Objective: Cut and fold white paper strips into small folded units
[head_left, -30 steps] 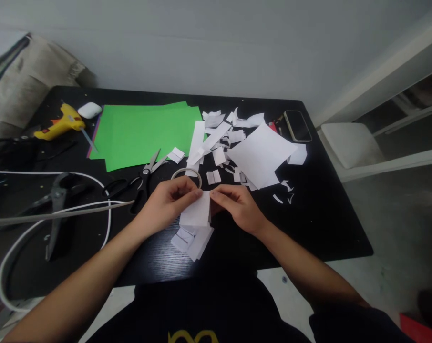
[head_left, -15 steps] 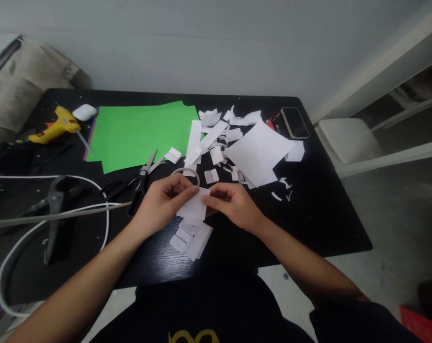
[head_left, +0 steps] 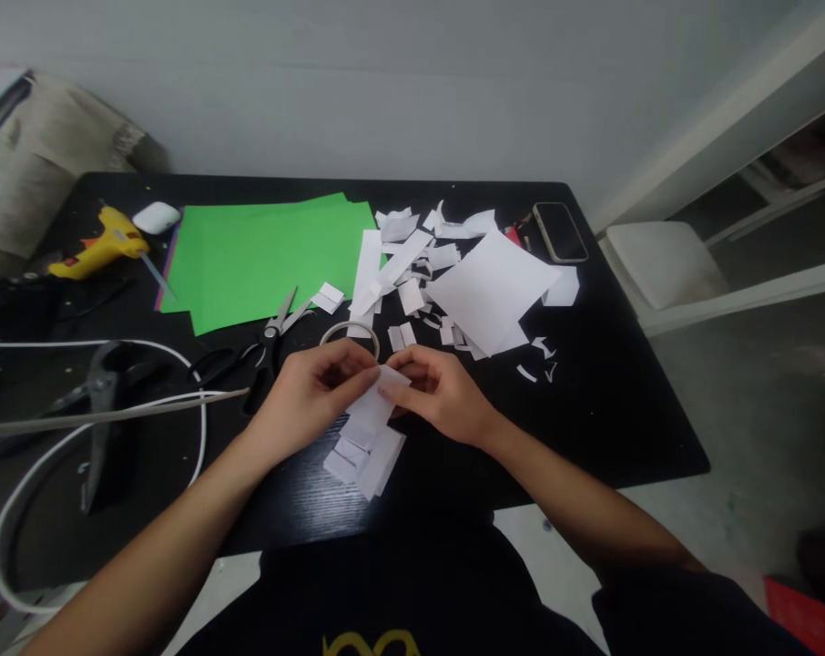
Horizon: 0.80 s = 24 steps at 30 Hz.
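Note:
A small white piece of paper [head_left: 371, 406] is pinched between my two hands above the black table. My left hand [head_left: 320, 387] grips its upper left side, thumb in front. My right hand [head_left: 440, 392] holds the right side, with the thumb lying across the face of the sheet. Just below, more small paper pieces [head_left: 381, 465] lie in a loose stack, some with drawn lines or folds. Behind my left fingers rests a roll of tape [head_left: 351, 325], partly hidden. Open scissors [head_left: 271, 333] with black handles lie to the left of it.
Green sheets [head_left: 276, 260] lie at the back left, beside a yellow glue gun [head_left: 102, 244] and a white case [head_left: 157, 218]. White scraps [head_left: 412, 264], a larger white sheet [head_left: 494, 287] and a phone [head_left: 561, 231] lie at the back right. A white cable [head_left: 204, 419] loops near pliers-like tool [head_left: 102, 428].
The held paper has turned, its top edge now tilting down to the right. My right thumb has shifted slightly left and down, and both hands remain close together.

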Motion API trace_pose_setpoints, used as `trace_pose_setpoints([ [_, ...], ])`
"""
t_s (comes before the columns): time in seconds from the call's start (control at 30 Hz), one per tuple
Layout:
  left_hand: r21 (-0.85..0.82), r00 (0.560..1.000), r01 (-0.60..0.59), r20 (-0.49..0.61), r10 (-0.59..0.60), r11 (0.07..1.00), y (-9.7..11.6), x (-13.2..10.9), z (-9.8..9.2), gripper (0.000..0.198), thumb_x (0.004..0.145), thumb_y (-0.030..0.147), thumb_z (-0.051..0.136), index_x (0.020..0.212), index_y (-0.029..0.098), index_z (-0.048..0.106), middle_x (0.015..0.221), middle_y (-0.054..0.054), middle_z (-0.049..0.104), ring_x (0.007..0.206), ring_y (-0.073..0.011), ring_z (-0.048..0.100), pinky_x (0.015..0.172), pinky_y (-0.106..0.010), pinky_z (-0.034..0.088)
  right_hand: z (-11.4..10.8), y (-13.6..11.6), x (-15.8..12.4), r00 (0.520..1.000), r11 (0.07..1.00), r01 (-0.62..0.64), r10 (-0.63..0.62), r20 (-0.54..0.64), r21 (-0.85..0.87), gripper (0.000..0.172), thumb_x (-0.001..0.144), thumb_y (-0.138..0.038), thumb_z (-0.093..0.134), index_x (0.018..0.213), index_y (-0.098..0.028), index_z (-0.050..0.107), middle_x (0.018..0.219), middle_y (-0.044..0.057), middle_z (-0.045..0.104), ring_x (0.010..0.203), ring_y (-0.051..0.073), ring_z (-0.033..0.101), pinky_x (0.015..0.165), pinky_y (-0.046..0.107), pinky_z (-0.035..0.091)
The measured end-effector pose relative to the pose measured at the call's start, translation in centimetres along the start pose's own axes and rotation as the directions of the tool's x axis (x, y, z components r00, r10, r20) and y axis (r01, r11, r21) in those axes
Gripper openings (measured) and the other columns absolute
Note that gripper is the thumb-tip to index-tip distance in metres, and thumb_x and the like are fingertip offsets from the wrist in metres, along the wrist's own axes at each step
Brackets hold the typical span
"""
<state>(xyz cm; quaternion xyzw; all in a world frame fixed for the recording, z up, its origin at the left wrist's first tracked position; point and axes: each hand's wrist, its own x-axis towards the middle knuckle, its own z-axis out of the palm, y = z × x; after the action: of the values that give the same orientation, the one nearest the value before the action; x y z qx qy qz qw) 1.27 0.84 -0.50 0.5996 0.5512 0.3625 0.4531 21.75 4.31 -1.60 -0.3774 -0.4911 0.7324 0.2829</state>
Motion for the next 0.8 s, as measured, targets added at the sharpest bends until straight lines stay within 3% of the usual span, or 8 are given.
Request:
trace_pose_setpoints([
  [0.13,0.047,0.999,-0.032,0.015,0.031,0.998,-0.12,-0.08,0.08,0.018,0.093,0.038,0.072,0.098,0.022,0.076,0.085,-0.002,0.073,0.076,-0.0154,0.067,0.066,-0.027,0.050,-0.10,-0.14,0.08,0.997,0.994,0.064,-0.066,-0.027,-0.084,0.027,0.079,-0.039,0.087,0.086,-0.018,0.073,0.082,0.001,0.069,0.074,0.015,0.068,0.062,0.026,0.064],
  [0.37,0.032,0.997,-0.063,-0.050,0.064,0.998,0.13,0.00,0.38,0.022,0.093,0.029,0.070,0.113,0.021,0.066,0.103,-0.005,0.071,0.090,-0.0175,0.067,0.080,-0.030,0.054,-0.04,-0.18,0.21,0.992,0.996,0.073,-0.067,-0.104,0.051,0.022,0.084,-0.035,0.082,0.097,-0.021,0.071,0.091,0.002,0.072,0.084,0.017,0.073,0.065,0.029,0.068],
  [0.47,-0.030,0.999,-0.045,-0.026,0.044,0.999,-0.06,-0.03,0.34,0.016,0.094,0.030,0.069,0.106,0.021,0.064,0.092,-0.003,0.069,0.082,-0.0170,0.066,0.070,-0.028,0.052,-0.08,-0.27,0.17,0.991,0.993,0.051,-0.038,-0.128,0.103,0.021,0.081,-0.033,0.083,0.092,-0.021,0.069,0.088,0.000,0.070,0.082,0.017,0.072,0.066,0.031,0.070],
  [0.6,-0.025,0.999,-0.022,-0.044,0.021,0.999,-0.09,-0.04,0.16,0.013,0.094,0.032,0.069,0.097,0.021,0.064,0.084,0.000,0.063,0.074,-0.0156,0.060,0.062,-0.026,0.047,-0.12,-0.56,0.07,0.997,0.991,0.023,-0.014,-0.072,0.129,0.021,0.080,-0.031,0.082,0.092,-0.020,0.068,0.082,0.000,0.071,0.080,0.018,0.073,0.063,0.032,0.070],
  [0.8,0.026,0.984,-0.147,-0.100,0.149,0.989,0.21,0.08,-0.01,0.004,0.091,0.024,0.069,0.095,0.021,0.069,0.099,-0.005,0.068,0.095,-0.0209,0.064,0.085,-0.034,0.049,-0.10,-0.73,-0.01,0.996,0.993,0.054,-0.047,-0.071,0.102,0.020,0.082,-0.032,0.082,0.095,-0.020,0.074,0.077,0.000,0.070,0.078,0.018,0.072,0.064,0.033,0.071],
])
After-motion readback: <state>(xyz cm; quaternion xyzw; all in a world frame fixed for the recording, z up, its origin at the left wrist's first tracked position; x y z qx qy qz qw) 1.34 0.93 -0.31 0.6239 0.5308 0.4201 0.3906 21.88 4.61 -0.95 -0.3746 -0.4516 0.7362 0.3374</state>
